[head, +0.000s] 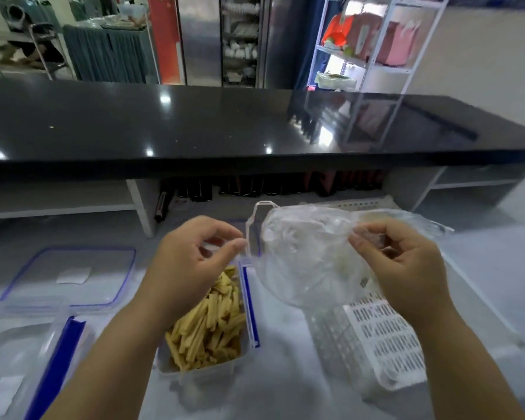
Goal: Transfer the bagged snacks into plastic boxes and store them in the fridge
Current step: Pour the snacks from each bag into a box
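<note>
Both hands are raised over the worktop. The right hand (pixel 406 268) pinches a clear, crumpled plastic bag (pixel 300 253), which hangs limp between the hands. The left hand (pixel 191 265) is curled with thumb and forefinger close; whether it pinches the bag's edge I cannot tell. Under the right hand lies a white slotted basket (pixel 385 338). Beneath the left hand sits an open plastic box (pixel 250 301) full of pale yellow snack sticks (pixel 209 328).

Our pale counter (pixel 285 377) and its load
On it we see a clear box (pixel 200 373) of yellow snack sticks (pixel 208 328) (uncovered), a blue-rimmed lid (pixel 67 277) to its left, a second box (pixel 15 356) nearer us, and a white slotted basket (pixel 385 338) at right.
</note>
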Tool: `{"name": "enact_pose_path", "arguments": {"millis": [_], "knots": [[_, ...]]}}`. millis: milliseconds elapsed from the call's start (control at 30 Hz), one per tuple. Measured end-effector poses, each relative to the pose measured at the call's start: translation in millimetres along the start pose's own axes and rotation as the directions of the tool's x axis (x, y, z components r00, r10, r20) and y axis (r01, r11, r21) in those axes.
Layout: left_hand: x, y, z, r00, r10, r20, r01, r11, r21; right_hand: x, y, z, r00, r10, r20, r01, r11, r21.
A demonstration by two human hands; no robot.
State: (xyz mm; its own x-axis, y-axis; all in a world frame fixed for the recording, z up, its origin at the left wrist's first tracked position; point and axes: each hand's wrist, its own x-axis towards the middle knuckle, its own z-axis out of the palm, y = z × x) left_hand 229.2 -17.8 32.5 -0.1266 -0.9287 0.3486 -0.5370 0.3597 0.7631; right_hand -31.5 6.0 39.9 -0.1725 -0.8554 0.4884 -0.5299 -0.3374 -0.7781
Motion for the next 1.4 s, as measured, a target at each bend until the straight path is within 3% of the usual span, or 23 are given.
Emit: {"name": "enact_pose_path", "arguments": {"millis": [233, 433, 533, 633, 833, 1000, 1133, 1233, 1333, 1400], "knots": [[7.8, 29.3, 89.3, 0.944, -0.042, 0.327, 0.011, 0.995, 0.095, -18.3, 52.3, -101.6, 0.962, 0.272, 0.008, -0.266, 0.945, -0.188], [9.7, 51.8, 144.2, 0.917, -0.069, 0.392, 0.041, 0.996, 0.079, -18.4, 94.2, -144.7, 0.889, 0.459, 0.013, -0.429, 0.841, -0.331], [11.3, 57.0, 160.5, 0.916, -0.095, 0.389, 0.063, 0.993, 0.096, -14.0, 113.4, -147.4, 0.829, 0.551, 0.1, -0.449, 0.761, -0.468], [14.4, 62.0, 173.7, 0.923, -0.124, 0.365, 0.09, 0.99, 0.11, -8.8, 127.1, -147.8, 0.755, 0.616, 0.225, -0.405, 0.707, -0.58], [20.9, 67.3, 185.9, 0.94, -0.187, 0.285, 0.16, 0.98, 0.117, 11.6, 132.1, -153.2, 0.706, 0.616, 0.349, -0.264, 0.687, -0.677], [27.7, 68.4, 191.1, 0.966, -0.194, 0.172, 0.175, 0.977, 0.118, 39.0, 128.5, -169.3, 0.781, 0.527, 0.335, -0.229, 0.741, -0.632], [37.4, 72.4, 194.8, 0.987, -0.075, -0.146, 0.094, 0.987, 0.127, 63.4, 125.0, -160.6, 0.899, 0.38, 0.218, -0.228, 0.831, -0.508], [51.5, 81.7, 198.0, 0.953, -0.007, -0.302, 0.072, 0.977, 0.203, 81.4, 132.3, -142.0, 0.919, 0.358, 0.165, -0.218, 0.81, -0.545], [66.7, 93.7, 203.5, 0.962, 0.001, -0.273, 0.082, 0.953, 0.291, 94.2, 140.8, -125.2, 0.871, 0.443, 0.212, -0.219, 0.737, -0.639], [77.5, 93.6, 209.9, 0.976, -0.12, -0.179, 0.182, 0.904, 0.386, 100.0, 145.5, -116.8, 0.843, 0.48, 0.242, -0.218, 0.717, -0.662]]}}
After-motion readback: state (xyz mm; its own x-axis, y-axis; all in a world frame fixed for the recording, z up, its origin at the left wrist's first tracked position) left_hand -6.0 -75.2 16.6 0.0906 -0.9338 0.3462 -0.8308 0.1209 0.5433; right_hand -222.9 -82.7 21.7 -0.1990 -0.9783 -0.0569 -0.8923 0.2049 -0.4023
